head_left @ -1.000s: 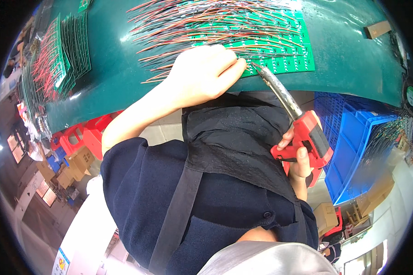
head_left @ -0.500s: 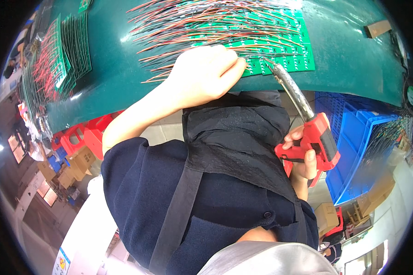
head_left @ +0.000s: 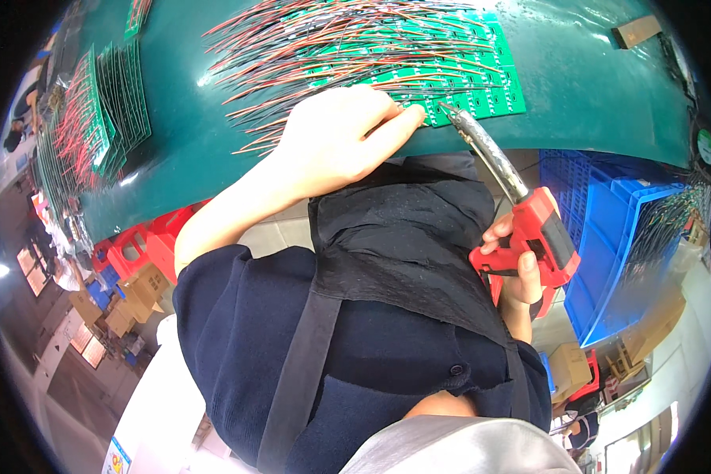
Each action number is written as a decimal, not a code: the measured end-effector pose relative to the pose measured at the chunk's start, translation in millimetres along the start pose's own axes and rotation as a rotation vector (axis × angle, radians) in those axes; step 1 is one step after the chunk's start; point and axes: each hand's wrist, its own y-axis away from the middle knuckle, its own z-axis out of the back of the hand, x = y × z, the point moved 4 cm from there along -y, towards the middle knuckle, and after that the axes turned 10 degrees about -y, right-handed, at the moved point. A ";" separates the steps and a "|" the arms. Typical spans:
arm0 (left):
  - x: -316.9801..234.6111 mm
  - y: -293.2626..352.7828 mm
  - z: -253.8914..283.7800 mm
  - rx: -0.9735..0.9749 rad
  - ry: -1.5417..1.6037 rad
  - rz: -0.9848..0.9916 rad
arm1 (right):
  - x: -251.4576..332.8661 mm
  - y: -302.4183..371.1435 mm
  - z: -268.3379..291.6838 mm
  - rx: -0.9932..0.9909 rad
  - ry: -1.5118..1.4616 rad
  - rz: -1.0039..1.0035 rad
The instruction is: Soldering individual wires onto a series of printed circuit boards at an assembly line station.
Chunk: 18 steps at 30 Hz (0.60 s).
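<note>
Compared with half a second ago, the tip of the red soldering iron [head_left: 536, 217] gripped in your right hand [head_left: 521, 288] sits closer to your curled left hand [head_left: 336, 134], whose hold I cannot tell, so both meet near the green circuit boards [head_left: 482, 101] on the surface [head_left: 577, 118].

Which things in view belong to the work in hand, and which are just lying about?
Seemingly in use:
- soldering iron, in the right hand
- green circuit boards
- red and black wires, by the left hand

Apparently lying about:
- brown block
- blue crate
- cardboard boxes
- red stools
</note>
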 end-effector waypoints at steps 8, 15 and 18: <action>1.3 -5.4 -10.8 0.031 -0.047 -0.026 | -5.4 1.8 -3.9 -0.026 -0.011 -0.025; 1.7 -6.0 -13.5 0.030 -0.059 -0.024 | -7.1 -1.5 -0.2 0.028 0.028 -0.039; 2.2 -4.9 -13.8 0.032 -0.062 -0.024 | -2.3 -3.6 -7.4 0.002 0.013 0.000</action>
